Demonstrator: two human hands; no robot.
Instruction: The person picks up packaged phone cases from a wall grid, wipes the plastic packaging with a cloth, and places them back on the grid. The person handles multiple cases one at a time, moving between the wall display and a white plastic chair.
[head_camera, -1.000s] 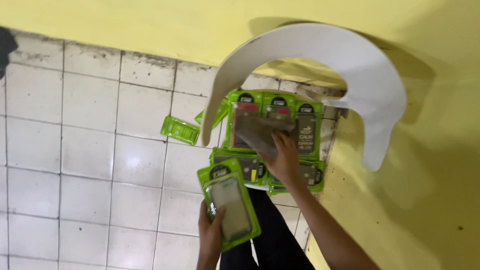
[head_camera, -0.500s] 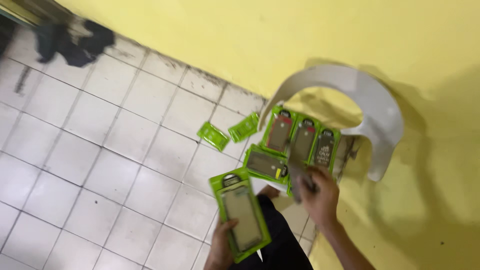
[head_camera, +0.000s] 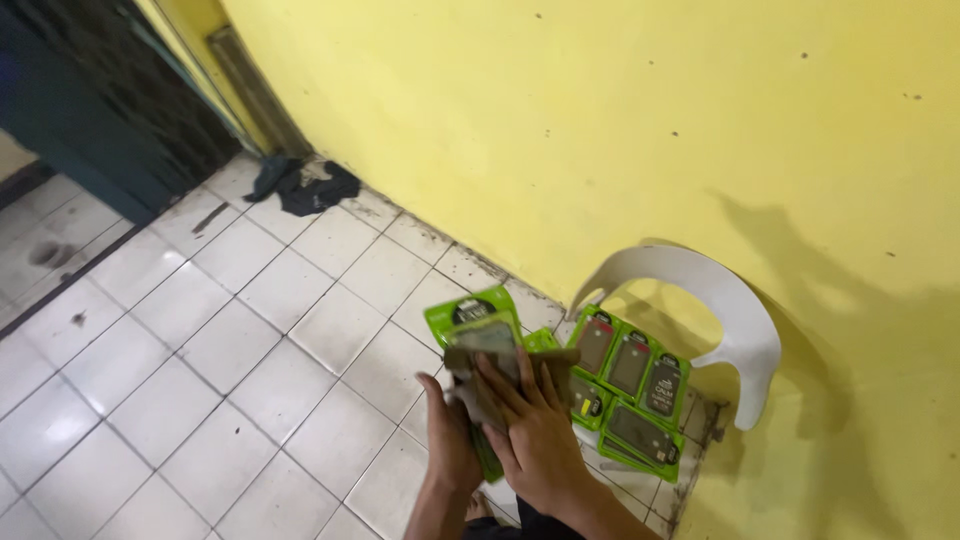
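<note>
My left hand (head_camera: 446, 432) holds a green packaged phone case (head_camera: 470, 318) upright in front of me. My right hand (head_camera: 535, 425) lies across the front of that package, pressing a brownish flat piece (head_camera: 470, 362) against it. Just to the right, several more green phone-case packages (head_camera: 632, 392) lie in rows on the seat of a white plastic chair (head_camera: 735, 310) against the yellow wall.
White floor tiles (head_camera: 220, 350) spread to the left. A dark crumpled cloth (head_camera: 305, 185) lies at the foot of the yellow wall (head_camera: 600, 120). A dark door (head_camera: 90, 100) stands at the far left.
My right hand has left the packages on the chair and come onto the package in my left hand. The view has swung up and back, showing the door and cloth.
</note>
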